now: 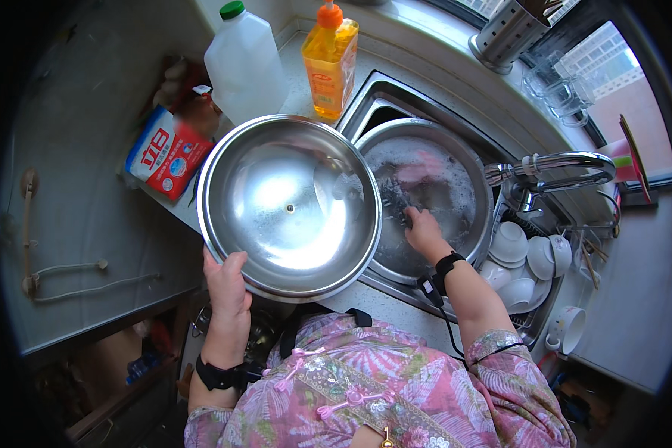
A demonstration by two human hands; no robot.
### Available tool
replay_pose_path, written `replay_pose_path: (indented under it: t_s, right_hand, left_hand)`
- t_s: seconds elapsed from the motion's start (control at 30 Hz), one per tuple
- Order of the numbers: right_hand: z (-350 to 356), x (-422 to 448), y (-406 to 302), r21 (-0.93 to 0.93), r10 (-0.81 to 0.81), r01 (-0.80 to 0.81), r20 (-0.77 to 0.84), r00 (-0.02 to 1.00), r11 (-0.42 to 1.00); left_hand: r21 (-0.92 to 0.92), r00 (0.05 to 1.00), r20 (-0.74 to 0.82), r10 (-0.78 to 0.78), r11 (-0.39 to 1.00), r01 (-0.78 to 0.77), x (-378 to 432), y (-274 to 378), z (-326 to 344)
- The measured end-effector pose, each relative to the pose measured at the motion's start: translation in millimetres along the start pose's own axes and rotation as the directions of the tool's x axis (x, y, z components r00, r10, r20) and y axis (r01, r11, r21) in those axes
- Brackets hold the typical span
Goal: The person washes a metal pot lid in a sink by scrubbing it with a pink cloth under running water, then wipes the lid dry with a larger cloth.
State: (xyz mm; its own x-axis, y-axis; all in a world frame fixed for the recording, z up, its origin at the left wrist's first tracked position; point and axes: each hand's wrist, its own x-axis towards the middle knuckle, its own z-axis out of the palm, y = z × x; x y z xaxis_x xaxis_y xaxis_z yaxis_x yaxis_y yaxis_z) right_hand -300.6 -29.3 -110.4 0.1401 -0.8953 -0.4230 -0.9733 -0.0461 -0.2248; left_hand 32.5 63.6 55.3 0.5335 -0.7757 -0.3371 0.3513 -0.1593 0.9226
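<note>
My left hand (228,283) grips the near left rim of a shiny stainless steel pot lid (263,235), thumb on top. The lid's inner side faces up, with a small fastener at its centre. It covers part of the counter and overlaps the left rim of a round metal basin (484,224) in the sink. My right hand (424,231) reaches into the basin's soapy water (389,238). Its fingertips are at something dark in the water, and whether they hold it is unclear. Something pink (423,167), perhaps a cloth, shows through the suds.
Behind the lid stand a white plastic jug (243,64) and an orange dish-soap bottle (330,67), with a detergent bag (168,154) at left. A chrome faucet (577,162) arches right of the basin. White bowls (509,243) fill the rack; a mug (567,330) sits nearby.
</note>
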Motion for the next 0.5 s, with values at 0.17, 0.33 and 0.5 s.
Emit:
replay_pose_path:
  t_s: [0.17,0.33,0.5]
  right_hand:
    - [-26,18,-2,0.372,0.093,-0.151,0.168,0.981,0.916]
    - [-12,24,-9,0.276,0.064,-0.049,-0.045,0.997,0.96]
    - [5,13,-57,0.229,0.204,-0.224,0.107,0.973,0.947]
  left_hand:
    - [0.015,1.0,-0.002,-0.006,1.0,0.006,0,-2,-3]
    - [0.011,1.0,-0.01,-0.008,1.0,0.008,-2,-2,-3]
    - [-0.005,0.999,-0.035,-0.001,1.0,0.0,-7,0,-7]
